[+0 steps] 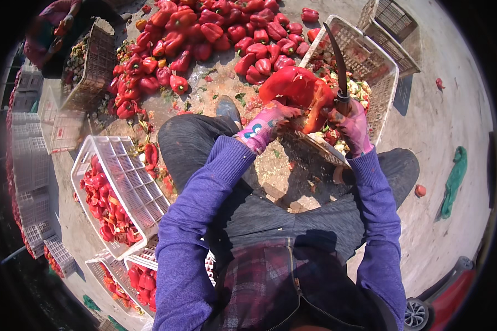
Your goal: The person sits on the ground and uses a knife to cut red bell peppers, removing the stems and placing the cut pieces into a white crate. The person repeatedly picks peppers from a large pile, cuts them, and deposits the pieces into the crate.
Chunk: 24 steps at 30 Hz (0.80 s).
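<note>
My left hand (275,121), in a pink patterned glove, holds a big red bell pepper (294,85) from below. The pepper is broken open, and its inner flesh faces me. My right hand (353,126), gloved in pink with dark-stained fingertips, grips a knife with a curved blade (338,58). Its tip points up and away from me. Both hands are above the near end of a white plastic crate (384,70) that holds pepper cores and scraps (358,89). Part of the right fingers lies behind the handle and cannot be made out.
A heap of whole red peppers (215,31) covers the ground ahead. At my left, a white crate (149,182) contains opened peppers (107,202). Another person (51,37) works beside a scrap-filled crate (93,66). A green mesh bag (454,182) lies at right, near a red vehicle (451,302).
</note>
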Each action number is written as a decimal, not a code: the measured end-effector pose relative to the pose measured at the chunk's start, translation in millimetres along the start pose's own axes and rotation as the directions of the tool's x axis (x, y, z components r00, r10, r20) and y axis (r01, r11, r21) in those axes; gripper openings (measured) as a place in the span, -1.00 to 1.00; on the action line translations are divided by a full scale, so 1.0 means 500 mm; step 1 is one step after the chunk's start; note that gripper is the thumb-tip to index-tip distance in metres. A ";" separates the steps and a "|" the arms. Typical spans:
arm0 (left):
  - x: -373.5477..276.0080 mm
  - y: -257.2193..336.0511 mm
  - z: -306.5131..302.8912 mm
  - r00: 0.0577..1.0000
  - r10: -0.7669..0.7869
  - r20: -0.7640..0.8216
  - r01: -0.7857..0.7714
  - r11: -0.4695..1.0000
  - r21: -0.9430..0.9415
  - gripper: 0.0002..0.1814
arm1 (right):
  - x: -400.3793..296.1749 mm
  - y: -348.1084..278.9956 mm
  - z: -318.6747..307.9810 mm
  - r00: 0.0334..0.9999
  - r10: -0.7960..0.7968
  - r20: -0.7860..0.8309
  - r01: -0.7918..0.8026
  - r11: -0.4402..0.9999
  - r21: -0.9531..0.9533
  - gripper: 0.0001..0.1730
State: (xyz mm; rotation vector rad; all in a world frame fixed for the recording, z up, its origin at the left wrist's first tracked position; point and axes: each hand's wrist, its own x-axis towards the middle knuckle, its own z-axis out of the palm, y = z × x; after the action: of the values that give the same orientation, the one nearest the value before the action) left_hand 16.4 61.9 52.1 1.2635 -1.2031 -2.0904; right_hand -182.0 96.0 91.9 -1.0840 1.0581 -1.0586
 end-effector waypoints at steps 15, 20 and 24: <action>0.038 -0.063 -0.018 0.979 0.200 -0.049 -0.204 0.975 -0.091 -0.77 | 0.014 0.012 0.021 0.980 0.084 -0.178 -0.090 0.995 -0.030 -0.57; 0.050 -0.053 0.000 0.981 -0.035 -0.192 0.022 0.997 -0.069 -0.78 | 0.018 0.012 0.054 0.980 0.076 -0.185 -0.088 0.995 -0.054 -0.51; 0.063 -0.055 0.002 0.976 0.163 -0.143 -0.112 0.943 0.314 -0.64 | 0.015 0.036 0.046 0.957 -0.138 -0.257 0.124 0.990 -0.071 -0.62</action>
State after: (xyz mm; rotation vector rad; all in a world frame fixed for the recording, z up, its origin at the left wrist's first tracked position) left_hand 2.2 54.9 13.6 1.4096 -1.5309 -1.7072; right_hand -155.8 94.7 76.6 -1.0900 1.2438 -1.3125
